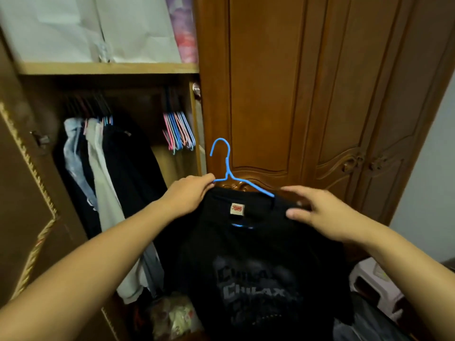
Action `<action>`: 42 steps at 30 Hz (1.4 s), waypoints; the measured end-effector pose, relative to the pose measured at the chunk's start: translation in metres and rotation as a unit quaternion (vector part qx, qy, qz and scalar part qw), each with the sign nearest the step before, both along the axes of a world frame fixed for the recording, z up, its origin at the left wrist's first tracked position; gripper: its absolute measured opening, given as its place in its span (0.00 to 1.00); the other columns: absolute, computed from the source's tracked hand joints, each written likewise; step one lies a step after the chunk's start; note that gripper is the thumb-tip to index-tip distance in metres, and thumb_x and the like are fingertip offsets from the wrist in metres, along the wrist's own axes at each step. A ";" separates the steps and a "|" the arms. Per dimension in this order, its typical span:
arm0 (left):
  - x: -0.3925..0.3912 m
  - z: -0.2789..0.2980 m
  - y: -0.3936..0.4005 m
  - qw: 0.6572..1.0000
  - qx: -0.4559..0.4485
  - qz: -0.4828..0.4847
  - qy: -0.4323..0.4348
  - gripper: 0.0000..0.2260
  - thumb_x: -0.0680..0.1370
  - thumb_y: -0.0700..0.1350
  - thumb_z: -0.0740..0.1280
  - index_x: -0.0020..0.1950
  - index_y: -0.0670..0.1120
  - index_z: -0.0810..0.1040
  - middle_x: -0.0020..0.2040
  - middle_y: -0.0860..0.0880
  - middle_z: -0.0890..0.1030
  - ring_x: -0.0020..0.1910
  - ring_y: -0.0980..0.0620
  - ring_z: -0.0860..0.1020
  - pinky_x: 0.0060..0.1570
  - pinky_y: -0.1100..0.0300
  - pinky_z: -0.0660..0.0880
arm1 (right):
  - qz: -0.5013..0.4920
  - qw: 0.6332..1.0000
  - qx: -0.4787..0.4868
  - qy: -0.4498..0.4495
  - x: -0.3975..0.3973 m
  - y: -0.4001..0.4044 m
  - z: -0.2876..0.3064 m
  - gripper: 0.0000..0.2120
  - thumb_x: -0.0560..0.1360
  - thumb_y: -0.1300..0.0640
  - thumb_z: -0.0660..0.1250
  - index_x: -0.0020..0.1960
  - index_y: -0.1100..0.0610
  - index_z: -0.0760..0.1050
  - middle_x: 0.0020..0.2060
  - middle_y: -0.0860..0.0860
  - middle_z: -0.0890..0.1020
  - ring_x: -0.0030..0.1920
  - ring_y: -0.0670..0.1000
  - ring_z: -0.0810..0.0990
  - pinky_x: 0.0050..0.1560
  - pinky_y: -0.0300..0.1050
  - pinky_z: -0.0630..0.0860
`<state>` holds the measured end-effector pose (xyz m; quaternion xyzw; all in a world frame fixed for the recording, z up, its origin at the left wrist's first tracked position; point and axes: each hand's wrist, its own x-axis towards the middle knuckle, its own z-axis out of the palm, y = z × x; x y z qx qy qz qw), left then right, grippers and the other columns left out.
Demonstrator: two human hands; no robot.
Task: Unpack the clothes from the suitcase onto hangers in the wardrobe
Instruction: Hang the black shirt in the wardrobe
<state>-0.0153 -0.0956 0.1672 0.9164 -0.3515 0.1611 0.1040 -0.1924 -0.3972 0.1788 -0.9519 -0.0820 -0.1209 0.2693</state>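
Wardrobe [108, 68] holds clothes [103, 168], seemingly spare hangers [178, 131].

wardrobe shelf [108, 68] | carries pale bags [73, 28], floral bag [183, 28]

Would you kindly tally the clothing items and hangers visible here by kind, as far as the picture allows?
Black T-shirt held by the left hand and right hand: 1
Blue hanger in that shirt: 1
Bunch of empty pink and blue hangers on the rail, too crowded to count singly: 1
Row of hung garments, overlapping, not countable singly: 1
Total: 4
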 end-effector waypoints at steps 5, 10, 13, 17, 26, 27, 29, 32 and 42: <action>0.058 0.004 0.010 0.999 -0.030 0.028 -0.035 0.10 0.86 0.52 0.54 0.50 0.48 0.69 0.49 0.43 0.82 0.49 0.37 0.79 0.42 0.51 0.69 | 0.109 0.981 0.136 0.082 0.028 0.061 -0.006 0.34 0.79 0.65 0.66 0.75 0.35 0.62 0.65 0.31 0.74 0.65 0.33 0.72 0.67 0.31 0.65; 0.113 0.015 0.045 0.998 -0.036 0.040 0.030 0.12 0.85 0.54 0.57 0.59 0.48 0.74 0.58 0.44 0.78 0.59 0.40 0.77 0.56 0.49 0.74 | 0.082 0.984 0.154 0.036 0.083 0.116 -0.022 0.29 0.82 0.65 0.61 0.67 0.31 0.70 0.66 0.31 0.74 0.68 0.30 0.68 0.68 0.29 0.61; 0.148 0.018 0.100 0.992 0.022 0.124 -0.013 0.21 0.83 0.54 0.60 0.74 0.48 0.68 0.72 0.43 0.69 0.70 0.41 0.70 0.67 0.48 0.71 | 0.064 0.985 0.159 -0.001 0.111 0.148 -0.037 0.32 0.80 0.69 0.61 0.64 0.30 0.69 0.64 0.29 0.73 0.66 0.26 0.66 0.65 0.22 0.58; 0.178 0.069 0.185 0.947 0.045 0.237 -0.210 0.33 0.74 0.43 0.68 0.79 0.44 0.63 0.79 0.35 0.59 0.78 0.33 0.56 0.75 0.42 0.58 | 0.028 0.991 0.129 0.000 0.152 0.194 -0.051 0.33 0.77 0.66 0.60 0.67 0.28 0.68 0.63 0.31 0.76 0.66 0.31 0.70 0.64 0.25 0.64; 0.213 0.183 0.255 0.907 0.009 0.353 -0.229 0.33 0.84 0.61 0.51 0.82 0.53 0.36 0.82 0.42 0.36 0.80 0.39 0.36 0.79 0.42 0.42 | -0.003 0.997 0.063 -0.038 0.267 0.263 0.030 0.35 0.76 0.65 0.55 0.76 0.37 0.63 0.69 0.50 0.76 0.69 0.53 0.73 0.68 0.43 0.71; 0.219 0.190 0.256 0.907 0.012 0.354 -0.228 0.31 0.83 0.63 0.46 0.81 0.55 0.35 0.81 0.42 0.34 0.80 0.40 0.35 0.79 0.42 0.40 | -0.002 0.997 0.059 -0.048 0.282 0.269 0.043 0.35 0.75 0.66 0.55 0.76 0.38 0.63 0.69 0.51 0.76 0.68 0.53 0.74 0.66 0.43 0.71; 0.230 0.203 0.254 0.906 0.018 0.354 -0.232 0.30 0.82 0.66 0.39 0.81 0.57 0.33 0.81 0.44 0.31 0.79 0.41 0.31 0.78 0.41 0.37 | 0.001 0.997 0.055 -0.062 0.309 0.278 0.060 0.35 0.76 0.67 0.55 0.77 0.39 0.62 0.66 0.51 0.78 0.62 0.52 0.78 0.59 0.42 0.75; 0.242 0.213 0.253 0.910 0.020 0.349 -0.224 0.33 0.79 0.69 0.37 0.79 0.58 0.30 0.78 0.44 0.25 0.75 0.41 0.23 0.76 0.39 0.33 | -0.012 0.997 0.054 -0.052 0.349 0.285 0.069 0.33 0.77 0.66 0.57 0.77 0.40 0.61 0.63 0.50 0.80 0.55 0.52 0.80 0.52 0.44 0.76; 0.256 0.211 0.254 0.911 0.015 0.355 -0.211 0.34 0.77 0.72 0.37 0.76 0.60 0.26 0.75 0.47 0.21 0.72 0.42 0.19 0.74 0.39 0.28 | 0.015 0.997 0.074 -0.033 0.492 0.320 0.096 0.34 0.74 0.65 0.57 0.78 0.45 0.61 0.67 0.57 0.78 0.63 0.59 0.78 0.61 0.47 0.76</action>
